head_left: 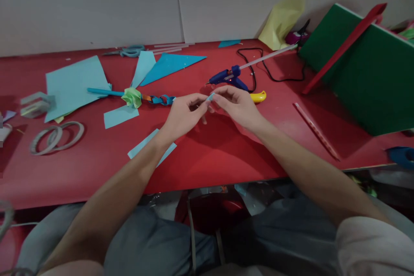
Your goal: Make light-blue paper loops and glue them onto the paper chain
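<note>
Over the middle of the red table, my left hand and my right hand meet fingertip to fingertip. Both pinch a small light blue paper piece between them. Just left of my left hand lies a paper craft: a green folded flower on a teal stick, with a chain of blue paper loops reaching toward my fingers. Behind my right hand lies a blue glue gun with a white glue stick in it.
Light blue paper sheets and strips lie at left, with tape rolls and scissors. A yellow cutter, a black cord, a red ruler, a green board and yellow paper lie at right.
</note>
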### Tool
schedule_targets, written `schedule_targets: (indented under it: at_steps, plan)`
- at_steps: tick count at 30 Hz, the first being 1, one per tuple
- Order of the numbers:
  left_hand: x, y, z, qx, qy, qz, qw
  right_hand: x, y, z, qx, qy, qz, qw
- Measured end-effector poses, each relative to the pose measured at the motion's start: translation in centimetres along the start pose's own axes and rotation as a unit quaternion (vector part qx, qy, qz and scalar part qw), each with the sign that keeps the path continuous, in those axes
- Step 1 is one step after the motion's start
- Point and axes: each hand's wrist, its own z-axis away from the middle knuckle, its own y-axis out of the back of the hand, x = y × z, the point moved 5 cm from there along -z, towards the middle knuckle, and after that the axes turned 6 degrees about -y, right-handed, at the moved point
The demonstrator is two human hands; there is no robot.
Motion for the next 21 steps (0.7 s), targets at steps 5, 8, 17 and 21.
schedule_targets:
  at_steps: [5,8,17,21]
  plan:
    - [-0.5,-1.1,0.3,-0.008,0.044,0.037,0.998,0.3,-0.5,0.3,0.054,-0.056,-0.049,0.996]
    - [-1.0,-1.4,0.4,0.007,0.073,0.058,0.996,0.4,-1.0,0.4,0.050,-0.083,-0.097,0.990]
    - [-0.9,-1.9,0.3,0.023,0.139,0.135,0.981,-0.5,-1.4,1.0,0.050,-0.122,-0.170,0.977]
    - [-0.8,-2.1,0.3,0.022,0.147,0.151,0.977,-0.8,-1.2,1.0,0.056,-0.109,-0.174,0.977]
